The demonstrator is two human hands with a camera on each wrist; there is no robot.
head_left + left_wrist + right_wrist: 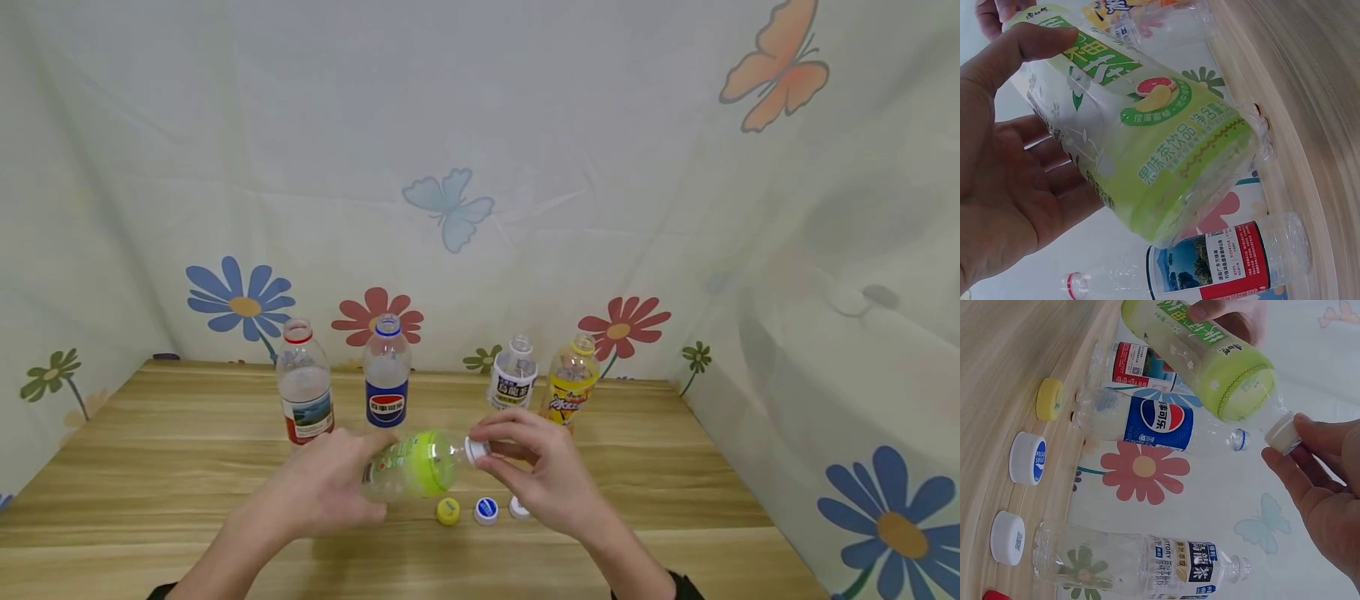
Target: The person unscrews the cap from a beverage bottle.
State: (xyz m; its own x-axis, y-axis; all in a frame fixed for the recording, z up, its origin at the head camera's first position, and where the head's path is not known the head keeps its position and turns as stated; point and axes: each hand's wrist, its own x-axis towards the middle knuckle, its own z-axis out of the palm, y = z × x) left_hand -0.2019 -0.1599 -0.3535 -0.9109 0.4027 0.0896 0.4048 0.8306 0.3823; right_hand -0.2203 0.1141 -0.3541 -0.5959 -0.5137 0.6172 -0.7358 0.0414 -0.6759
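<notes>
My left hand [322, 492] grips a clear drink bottle [416, 467] with a green label round its body. The bottle lies tilted in the air above the table, neck to the right; fruit pictures show on its label [1154, 119] in the left wrist view. At the neck, my right hand [543, 471] pinches a white cap [1283, 432] between thumb and fingers. That cap sits at the bottle's mouth; whether it is threaded on, I cannot tell. Below the bottle, a yellow cap [447, 511], a blue-and-white cap [486, 511] and a white cap [1007, 538] rest on the table.
Uncapped bottles stand along the back: a red-ringed one [307, 404], a Pepsi bottle [387, 400], an oolong tea bottle [514, 383] and a yellow-labelled one [572, 387]. A red cap [996, 595] shows at the right wrist view's edge. Behind the wooden table [660, 483] hangs a flowered curtain [525, 275].
</notes>
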